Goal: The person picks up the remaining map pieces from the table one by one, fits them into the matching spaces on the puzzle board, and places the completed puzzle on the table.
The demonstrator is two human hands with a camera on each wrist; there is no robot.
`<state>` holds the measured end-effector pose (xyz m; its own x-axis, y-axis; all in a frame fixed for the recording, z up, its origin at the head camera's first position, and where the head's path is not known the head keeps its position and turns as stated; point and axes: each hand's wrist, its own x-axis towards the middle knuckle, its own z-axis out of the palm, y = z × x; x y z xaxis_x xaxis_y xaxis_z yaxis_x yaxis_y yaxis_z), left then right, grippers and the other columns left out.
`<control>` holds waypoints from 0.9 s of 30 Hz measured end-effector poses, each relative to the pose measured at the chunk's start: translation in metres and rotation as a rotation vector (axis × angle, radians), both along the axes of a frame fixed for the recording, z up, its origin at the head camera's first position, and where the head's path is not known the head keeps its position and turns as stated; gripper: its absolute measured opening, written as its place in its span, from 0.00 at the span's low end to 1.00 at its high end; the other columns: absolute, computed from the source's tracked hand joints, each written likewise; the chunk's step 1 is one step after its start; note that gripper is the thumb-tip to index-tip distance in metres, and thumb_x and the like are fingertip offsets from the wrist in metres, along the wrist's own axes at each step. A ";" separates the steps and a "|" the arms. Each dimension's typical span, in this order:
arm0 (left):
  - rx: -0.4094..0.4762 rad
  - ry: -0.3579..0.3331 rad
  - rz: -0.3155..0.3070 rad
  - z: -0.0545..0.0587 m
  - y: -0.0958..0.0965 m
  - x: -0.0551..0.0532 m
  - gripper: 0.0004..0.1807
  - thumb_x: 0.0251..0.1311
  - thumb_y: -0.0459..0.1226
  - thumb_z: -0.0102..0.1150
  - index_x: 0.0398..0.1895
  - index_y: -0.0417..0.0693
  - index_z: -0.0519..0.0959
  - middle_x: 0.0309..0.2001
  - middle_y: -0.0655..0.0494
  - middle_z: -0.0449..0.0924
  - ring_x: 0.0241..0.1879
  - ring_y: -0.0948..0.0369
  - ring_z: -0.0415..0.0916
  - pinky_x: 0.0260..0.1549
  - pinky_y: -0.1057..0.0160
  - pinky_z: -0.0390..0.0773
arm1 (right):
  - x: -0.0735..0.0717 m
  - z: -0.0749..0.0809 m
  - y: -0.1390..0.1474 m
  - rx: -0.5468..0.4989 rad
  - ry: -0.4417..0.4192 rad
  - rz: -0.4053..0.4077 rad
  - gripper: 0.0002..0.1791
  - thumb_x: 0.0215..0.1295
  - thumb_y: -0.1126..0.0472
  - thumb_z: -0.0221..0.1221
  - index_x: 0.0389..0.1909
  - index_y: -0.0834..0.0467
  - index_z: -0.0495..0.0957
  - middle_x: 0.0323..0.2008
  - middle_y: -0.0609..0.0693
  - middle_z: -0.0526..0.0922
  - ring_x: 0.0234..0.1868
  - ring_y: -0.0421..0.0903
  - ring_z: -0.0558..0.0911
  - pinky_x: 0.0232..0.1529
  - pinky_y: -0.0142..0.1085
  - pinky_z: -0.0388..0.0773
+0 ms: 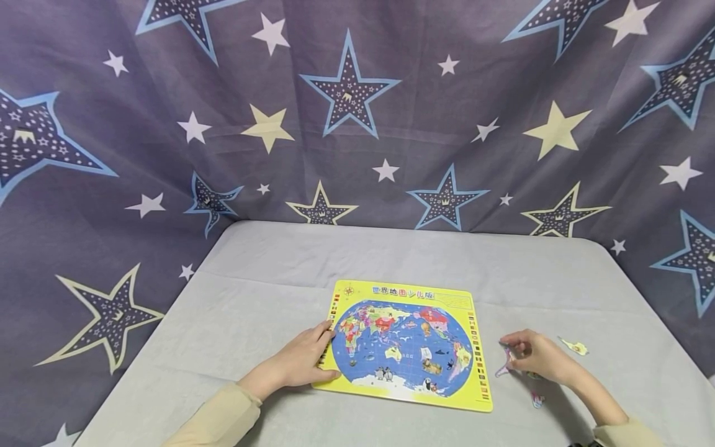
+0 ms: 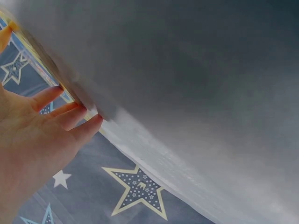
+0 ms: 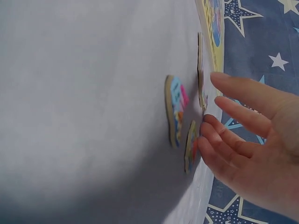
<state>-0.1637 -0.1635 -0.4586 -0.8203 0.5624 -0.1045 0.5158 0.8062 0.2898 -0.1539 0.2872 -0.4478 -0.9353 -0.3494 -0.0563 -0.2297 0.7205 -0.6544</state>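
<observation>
A world map puzzle board (image 1: 411, 397) with a yellow border and blue oval map lies flat on the table. My left hand (image 1: 304, 357) rests at the board's left edge, fingertips on the border; in the left wrist view those fingers (image 2: 74, 116) lie along the edge. Right of the board, my right hand (image 1: 539, 357) hovers low over loose puzzle pieces. A purple piece (image 1: 504, 366) lies by its fingertips. In the right wrist view its fingers are loosely bent and spread beside a thin upright-looking piece (image 3: 200, 70) and a red-and-green one (image 3: 190, 148).
A pink-and-blue piece (image 1: 537, 399) lies just below the right hand, and a yellow-green piece (image 1: 575, 346) to its right. The table (image 1: 268, 267) has a grey cloth. Behind it hangs a dark curtain (image 1: 391, 155) with stars.
</observation>
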 end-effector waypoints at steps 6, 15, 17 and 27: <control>0.007 -0.004 -0.002 0.001 0.001 0.000 0.44 0.48 0.60 0.52 0.61 0.37 0.60 0.63 0.40 0.53 0.61 0.48 0.55 0.58 0.51 0.58 | 0.001 -0.001 0.001 0.012 0.007 0.004 0.27 0.39 0.64 0.67 0.43 0.71 0.74 0.31 0.50 0.70 0.29 0.38 0.65 0.26 0.28 0.67; 0.007 -0.007 0.004 0.002 0.001 0.001 0.44 0.48 0.59 0.53 0.60 0.36 0.60 0.63 0.40 0.53 0.61 0.47 0.56 0.58 0.51 0.58 | 0.001 -0.001 -0.001 0.018 0.046 -0.009 0.23 0.37 0.65 0.67 0.38 0.71 0.76 0.28 0.49 0.70 0.27 0.37 0.66 0.26 0.28 0.67; 0.010 -0.009 0.005 0.002 0.001 0.001 0.44 0.48 0.59 0.53 0.60 0.36 0.60 0.63 0.40 0.53 0.61 0.47 0.56 0.58 0.51 0.58 | 0.001 -0.001 -0.001 0.020 0.048 -0.023 0.22 0.37 0.66 0.67 0.37 0.71 0.76 0.27 0.49 0.70 0.27 0.37 0.66 0.26 0.28 0.67; 0.001 -0.010 0.006 0.001 0.001 0.001 0.44 0.48 0.60 0.53 0.61 0.37 0.60 0.63 0.40 0.53 0.61 0.47 0.56 0.58 0.51 0.58 | 0.000 -0.004 -0.002 0.041 0.047 -0.071 0.20 0.36 0.67 0.68 0.35 0.68 0.77 0.26 0.48 0.71 0.27 0.38 0.68 0.26 0.29 0.68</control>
<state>-0.1631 -0.1628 -0.4572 -0.8226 0.5574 -0.1120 0.5079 0.8090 0.2960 -0.1537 0.2852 -0.4517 -0.9597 -0.2800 -0.0245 -0.2066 0.7621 -0.6136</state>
